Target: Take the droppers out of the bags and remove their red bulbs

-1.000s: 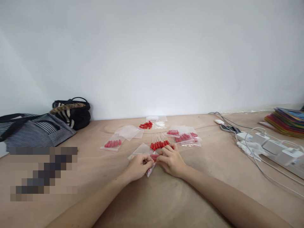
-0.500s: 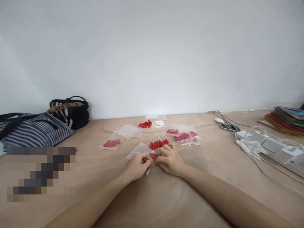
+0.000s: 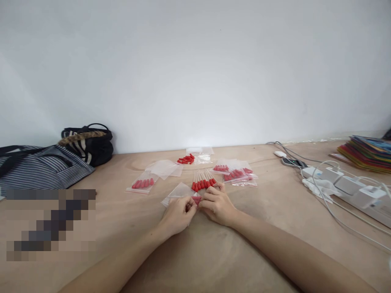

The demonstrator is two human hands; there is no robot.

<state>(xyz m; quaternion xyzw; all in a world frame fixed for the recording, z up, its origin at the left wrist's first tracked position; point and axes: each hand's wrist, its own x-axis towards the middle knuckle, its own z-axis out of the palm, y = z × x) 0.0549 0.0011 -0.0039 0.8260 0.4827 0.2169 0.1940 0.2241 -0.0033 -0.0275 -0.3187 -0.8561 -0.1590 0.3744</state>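
Your left hand (image 3: 180, 213) is closing thumb and finger in a pinch on the left side of a small clear bag (image 3: 196, 200) showing red inside. The bag is sitting directly between your hands, both of them touching it, so neither is nearer; your fingers are covering too much to tell its long axis. Your right hand (image 3: 218, 205) is curling inward and gripping the bag's right side. Just far of that hand, and nearer to it than to the left, red-tipped sticks (image 3: 202, 184) are fanning out, tips near, shafts running far.

On the brown tabletop (image 3: 275, 199), a striped bag (image 3: 45, 167) is slumping at far left, with a black bag (image 3: 97, 146) beside it. Coming right, a filled packet (image 3: 143, 184), blank sleeves (image 3: 165, 168) and loose red pieces (image 3: 185, 159) are lying beyond your hands. Right of the fan, more packets (image 3: 235, 176) are overlapping; farther right, white chargers (image 3: 351, 185) are trailing cables near a stack of coloured folders (image 3: 366, 156). A white wall (image 3: 214, 81) is closing off the far side.
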